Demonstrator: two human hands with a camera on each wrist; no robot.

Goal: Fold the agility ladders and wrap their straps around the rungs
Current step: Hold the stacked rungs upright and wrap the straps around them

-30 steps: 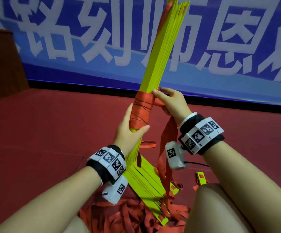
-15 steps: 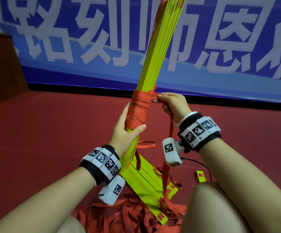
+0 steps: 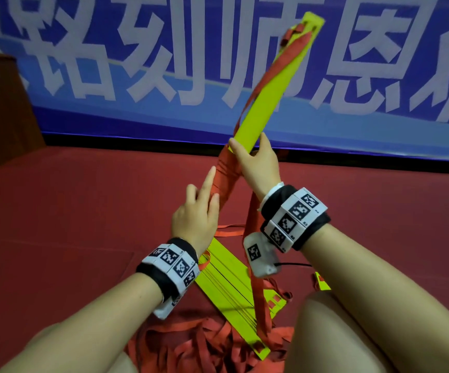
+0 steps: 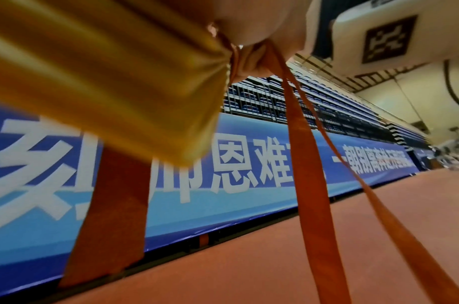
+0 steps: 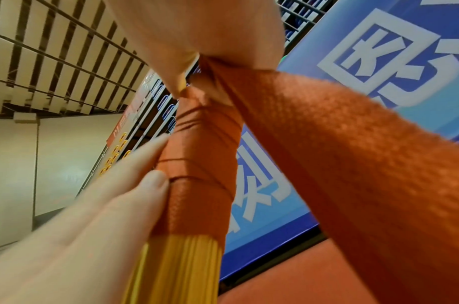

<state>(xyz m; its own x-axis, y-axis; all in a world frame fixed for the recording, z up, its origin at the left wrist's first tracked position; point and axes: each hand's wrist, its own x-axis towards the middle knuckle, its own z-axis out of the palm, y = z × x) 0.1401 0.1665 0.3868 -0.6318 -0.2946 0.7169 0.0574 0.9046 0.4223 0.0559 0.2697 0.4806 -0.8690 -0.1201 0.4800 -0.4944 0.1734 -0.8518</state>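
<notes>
Head view: right hand (image 3: 257, 162) grips the stacked yellow rungs (image 3: 269, 95) above the wrapped strap (image 3: 224, 181); left hand (image 3: 196, 214) rests straight fingers against it.

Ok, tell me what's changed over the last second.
The left hand let go of the rung bundle; its straight fingers now only touch the wrapped strap. The right hand moved from the strap's loose end to grip the bundle above the wrap, and the bundle tilted right. The second ladder stayed on the floor.
</notes>
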